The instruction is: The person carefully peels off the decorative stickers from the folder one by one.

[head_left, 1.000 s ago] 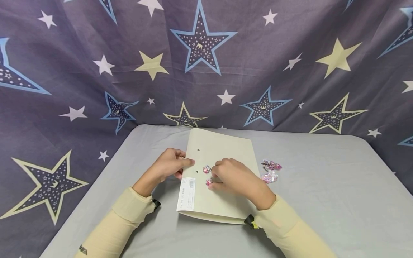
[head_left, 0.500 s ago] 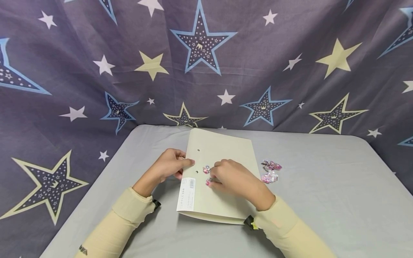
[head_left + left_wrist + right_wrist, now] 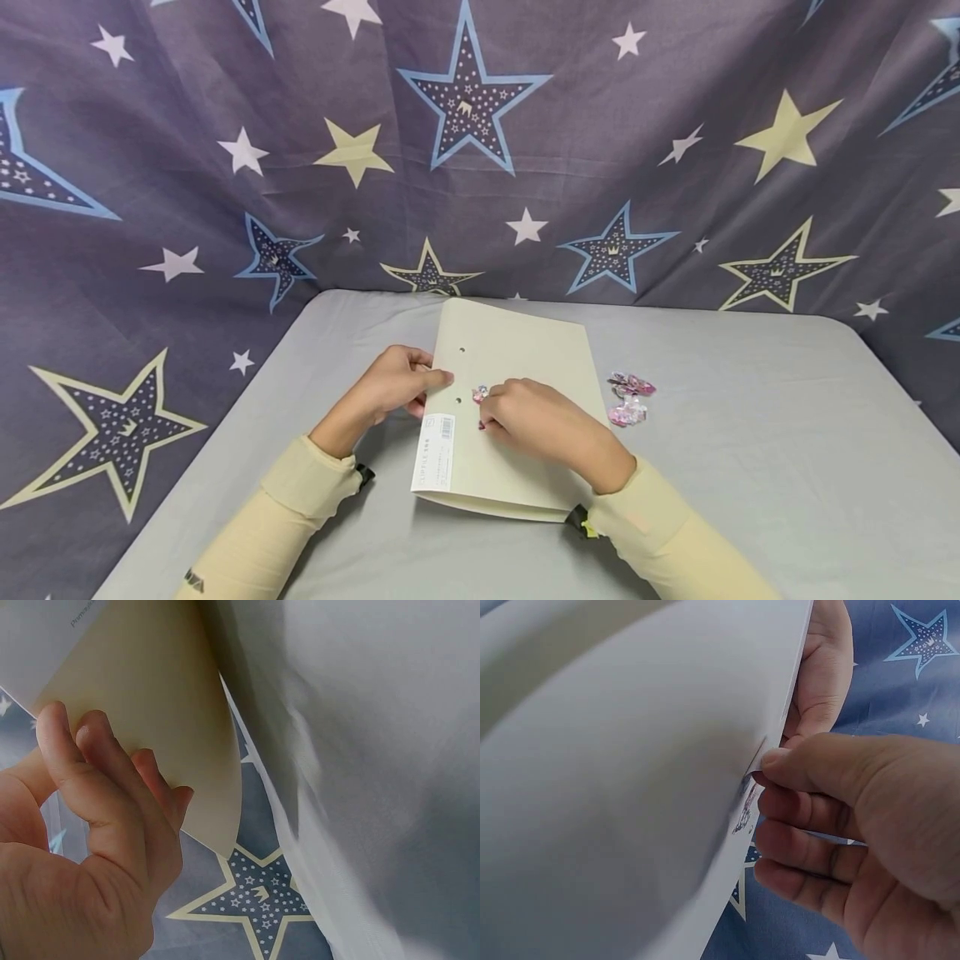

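A cream clip file (image 3: 525,342) lies on the bed-like grey surface, with a white label along its spine side. My left hand (image 3: 397,379) holds the spine edge, thumb on the cover and fingers behind; those fingers show against the file (image 3: 150,682) in the left wrist view. My right hand (image 3: 547,429) is over the cover, pinching a small pink sticker (image 3: 482,426) by thumb and forefinger. Most of that sticker is hidden by the fingers. Just above it a pink and white sticker (image 3: 480,394) lies flat on the cover, close to the punched holes.
Right of the file lie two small heaps of shiny pink stickers, a darker pink one (image 3: 632,384) and a paler one (image 3: 628,411). A star-patterned curtain (image 3: 480,192) hangs behind the grey surface (image 3: 750,433).
My right hand has shifted slightly down and left, and its fingers cover more of the lower sticker. My left hand and the file have stayed in place.
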{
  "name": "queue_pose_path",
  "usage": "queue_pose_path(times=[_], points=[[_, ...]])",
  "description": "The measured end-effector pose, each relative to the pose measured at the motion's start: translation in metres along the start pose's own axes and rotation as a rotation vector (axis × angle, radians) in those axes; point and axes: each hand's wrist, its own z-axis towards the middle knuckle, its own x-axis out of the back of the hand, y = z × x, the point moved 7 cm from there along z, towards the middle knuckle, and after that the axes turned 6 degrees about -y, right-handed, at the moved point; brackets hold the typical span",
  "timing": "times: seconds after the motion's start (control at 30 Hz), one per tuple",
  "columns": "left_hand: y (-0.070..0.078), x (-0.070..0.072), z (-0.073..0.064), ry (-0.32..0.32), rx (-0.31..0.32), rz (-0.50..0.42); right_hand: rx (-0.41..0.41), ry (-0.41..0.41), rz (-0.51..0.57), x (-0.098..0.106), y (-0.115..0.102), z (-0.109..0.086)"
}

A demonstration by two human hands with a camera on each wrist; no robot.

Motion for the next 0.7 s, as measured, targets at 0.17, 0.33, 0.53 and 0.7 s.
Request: queue_pose_path(times=[0.17, 0.33, 0.53, 0.7], points=[[0.0004, -0.0001, 0.0001, -0.002, -0.001, 0.004, -0.007, 0.012, 0.001, 0.0001, 0.0007, -0.0001], [0.0002, 0.0006, 0.0003, 0.006, -0.001, 0.007, -0.022, 0.021, 0.005, 0.0011, 0.0026, -0.0006], [0.0011, -0.0002, 0.0006, -0.004, -0.012, 0.002, -0.036, 0.047, 0.0, 0.0052, 0.0043, -0.0026], [0.0019, -0.0006, -0.0004, -0.004, -0.015, 0.01, -0.017, 0.074, -0.015, 0.0084, 0.0033, -0.0034]])
